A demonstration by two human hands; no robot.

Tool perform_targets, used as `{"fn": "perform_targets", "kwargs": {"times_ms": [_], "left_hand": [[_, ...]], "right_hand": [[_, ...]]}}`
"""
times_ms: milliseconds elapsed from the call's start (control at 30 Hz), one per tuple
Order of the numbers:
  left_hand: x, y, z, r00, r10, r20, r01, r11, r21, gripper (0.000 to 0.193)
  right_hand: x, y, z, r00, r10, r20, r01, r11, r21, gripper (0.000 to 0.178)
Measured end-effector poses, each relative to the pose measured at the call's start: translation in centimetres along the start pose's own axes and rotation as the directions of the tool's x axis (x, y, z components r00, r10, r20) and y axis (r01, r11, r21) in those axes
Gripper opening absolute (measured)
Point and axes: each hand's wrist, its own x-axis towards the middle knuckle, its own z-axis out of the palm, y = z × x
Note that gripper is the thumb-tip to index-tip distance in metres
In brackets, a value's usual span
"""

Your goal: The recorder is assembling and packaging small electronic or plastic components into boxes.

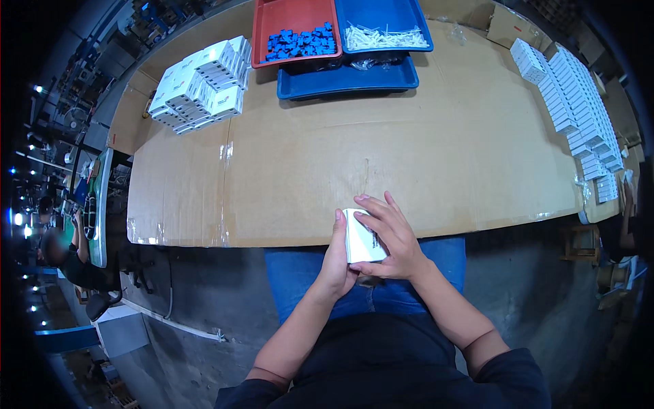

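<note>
A small white box (360, 240) is held between my two hands, just off the table's front edge and above my lap. My left hand (334, 262) grips its left side, with the thumb lying along that edge. Across the top and right side lies my right hand (396, 244), its fingers bent over the box and its thumb at the near edge. Some dark print shows beside the right fingers. The underside of the box and part of its right side are hidden.
On the cardboard-covered table (300, 170) stand stacked white boxes (197, 85) at far left and long rows of white boxes (579, 102) at right. A red tray (296, 17) holds blue pieces; a blue tray (381, 13) holds white pieces, above another blue tray (347, 85).
</note>
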Motion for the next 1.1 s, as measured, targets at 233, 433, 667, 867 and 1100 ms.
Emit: {"fn": "perform_targets", "kwargs": {"times_ms": [233, 433, 667, 867, 1100], "left_hand": [[0.1, -0.3, -0.2, 1.0, -0.005, 0.015, 0.004, 1.0, 0.008, 0.066], [0.2, -0.7, -1.2, 1.0, -0.023, 0.012, 0.023, 1.0, -0.01, 0.068], [1.3, -2.7, -2.0, 0.861, 0.445, 0.245, -0.508, 0.725, 0.465, 0.086], [1.7, -1.8, -2.8, 0.909, 0.412, 0.059, -0.399, 0.822, 0.407, 0.077], [1.6, -1.1, -2.1, 0.902, 0.421, -0.096, -0.338, 0.827, 0.449, 0.063]], "right_hand": [[-0.4, 0.5, 0.7, 0.993, -0.094, -0.073, 0.097, 0.994, 0.041, 0.079], [-1.0, 1.3, 1.4, 0.995, -0.072, -0.068, 0.081, 0.988, 0.134, 0.087], [-1.3, 1.2, 3.0, 0.866, 0.488, -0.109, -0.276, 0.648, 0.71, 0.071], [-1.0, 0.7, 1.8, 0.914, 0.407, 0.003, -0.323, 0.72, 0.615, 0.061], [-1.3, 0.6, 1.9, 0.977, 0.206, 0.061, -0.215, 0.95, 0.227, 0.06]]}}
